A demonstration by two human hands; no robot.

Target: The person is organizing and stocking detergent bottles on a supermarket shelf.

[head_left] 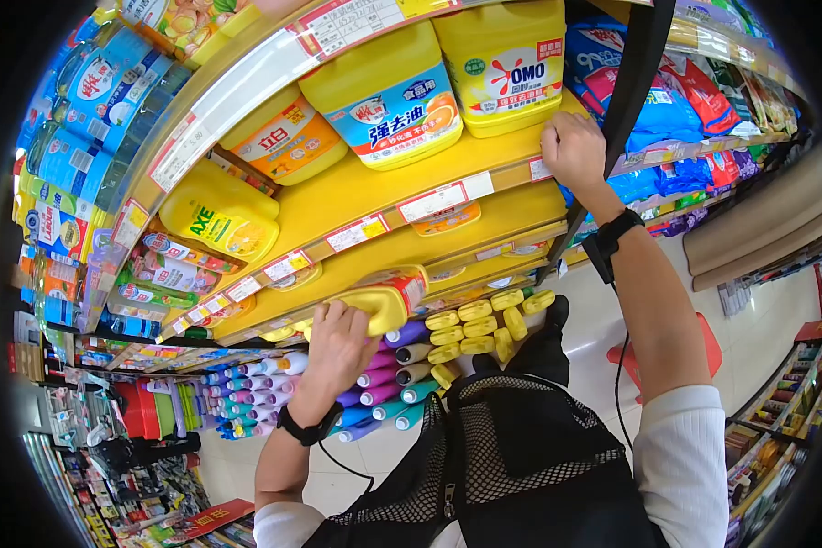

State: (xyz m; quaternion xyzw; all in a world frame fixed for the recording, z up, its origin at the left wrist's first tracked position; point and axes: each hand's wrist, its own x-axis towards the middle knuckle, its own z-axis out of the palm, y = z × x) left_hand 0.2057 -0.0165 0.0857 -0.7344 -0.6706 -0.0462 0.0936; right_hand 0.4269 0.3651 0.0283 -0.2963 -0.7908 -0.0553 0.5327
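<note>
My left hand [340, 345] is closed round the upper part of a yellow bottle [381, 304], which is tilted in front of the lower shelves. My right hand [573, 151] rests on the yellow shelf near its front edge, fingers curled; whether anything is in them is hidden. Just behind it stands a yellow OMO jug [502, 68]. Left of that jug are a yellow jug with a blue label [395, 110], a yellow jug with an orange label [283, 137] and a yellow AXE bottle [217, 215].
A price-tag rail [447, 196] runs along the shelf front. Below stand several capped bottles [379, 377] and yellow-capped containers [475, 327]. A dark upright post [637, 78] divides the shelves. A red stool-like object [709, 345] is on the floor at right; a thin cable hangs from each wrist.
</note>
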